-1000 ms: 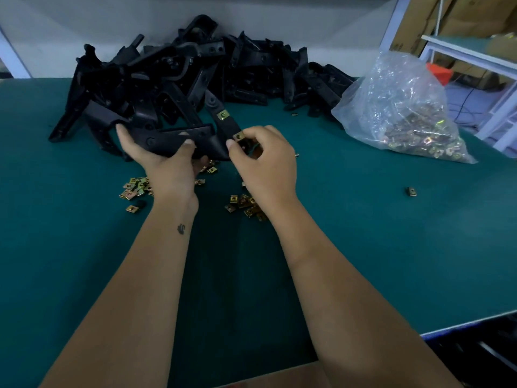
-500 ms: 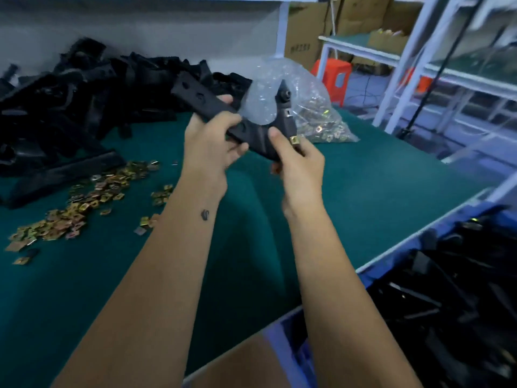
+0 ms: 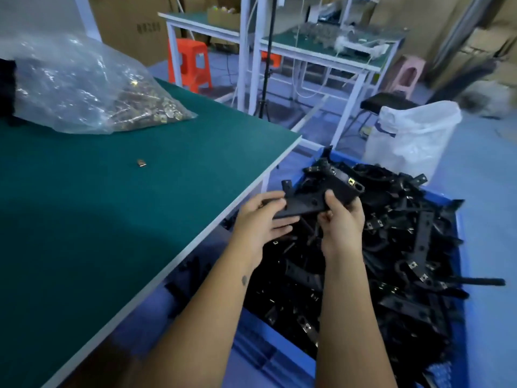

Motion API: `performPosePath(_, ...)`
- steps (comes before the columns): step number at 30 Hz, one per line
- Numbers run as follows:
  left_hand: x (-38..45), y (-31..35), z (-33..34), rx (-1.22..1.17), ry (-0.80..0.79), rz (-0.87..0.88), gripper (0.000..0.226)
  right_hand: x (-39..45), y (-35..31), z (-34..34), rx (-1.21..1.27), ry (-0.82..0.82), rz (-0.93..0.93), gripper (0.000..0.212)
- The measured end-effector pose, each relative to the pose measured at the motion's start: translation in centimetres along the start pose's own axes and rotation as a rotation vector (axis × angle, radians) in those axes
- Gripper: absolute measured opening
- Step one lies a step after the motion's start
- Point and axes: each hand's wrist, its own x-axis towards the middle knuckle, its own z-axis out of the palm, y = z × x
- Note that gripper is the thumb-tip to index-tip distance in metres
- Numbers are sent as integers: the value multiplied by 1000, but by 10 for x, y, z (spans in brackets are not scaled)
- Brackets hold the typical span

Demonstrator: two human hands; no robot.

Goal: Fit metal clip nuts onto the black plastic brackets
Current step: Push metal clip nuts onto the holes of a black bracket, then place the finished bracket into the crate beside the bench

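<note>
I hold a black plastic bracket in both hands above the blue crate that stands beside the table. My right hand grips its near edge, thumb pressed on the top face and fingers curled underneath. My left hand supports the other end — the fingers lie fairly straight along and under the bracket, the thumb up by its edge. A brass-coloured clip nut sits on the bracket's far end, just beside a round hole.

The crate below is heaped with black brackets, many of them carrying clip nuts of their own. To my left is the green table; one loose clip nut lies on it, well apart from everything else, and a clear plastic bag of clip nuts slumps near the far edge. Beyond the crate stands a white sack, with an orange stool farther back.
</note>
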Motion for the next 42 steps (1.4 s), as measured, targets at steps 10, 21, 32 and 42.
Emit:
performPosePath(10, 9, -67, -23, 636, -215, -320, 34, 23, 38, -66, -710, 255, 86, 20)
performPosePath(21, 17, -69, -33, 880, -298, -216, 60, 19, 38, -45, -825, 519, 96, 50)
performPosePath(32, 14, -64, -33, 1009, -366, -204, 52, 1, 40, -11, -747, 484, -51, 39)
performPosePath(42, 8, 85, -9, 699, -117, 272, 29, -42, 0, 117, -215, 136, -247, 19)
